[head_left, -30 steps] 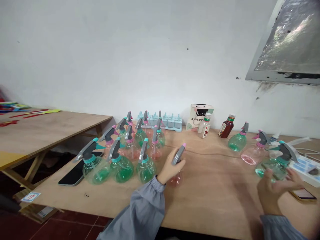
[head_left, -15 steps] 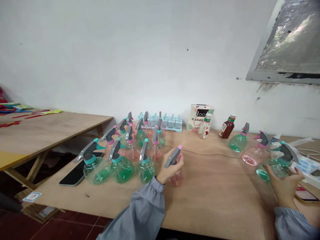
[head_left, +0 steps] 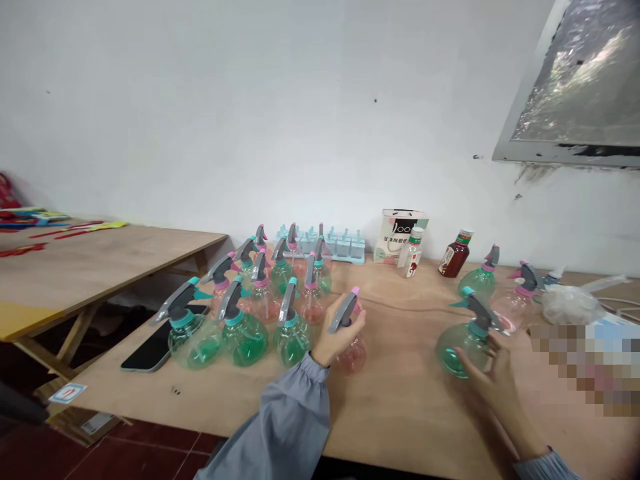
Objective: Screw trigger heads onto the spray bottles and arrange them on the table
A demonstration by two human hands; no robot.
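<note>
My left hand (head_left: 336, 337) is closed around the neck of a pink spray bottle (head_left: 351, 355) that stands on the wooden table (head_left: 400, 413), right beside a cluster of several green and pink spray bottles (head_left: 260, 307). My right hand (head_left: 493, 380) grips the side of a green spray bottle (head_left: 463, 343) with a teal and grey trigger head, near the middle right of the table. Two more bottles, one green (head_left: 479, 279) and one pink (head_left: 517, 300), stand behind it.
A black phone (head_left: 150, 347) lies at the table's left edge. Blue ice-pop moulds (head_left: 343, 243), a carton (head_left: 399, 235), a small white bottle (head_left: 411, 252) and a brown bottle (head_left: 454, 253) line the wall. A second wooden table (head_left: 75, 260) stands at left. A plastic bag (head_left: 570, 303) lies far right.
My right hand took hold of the green bottle at far right and carried it left toward the table's middle. My left hand stayed on the pink bottle, whose trigger head tilted slightly left.
</note>
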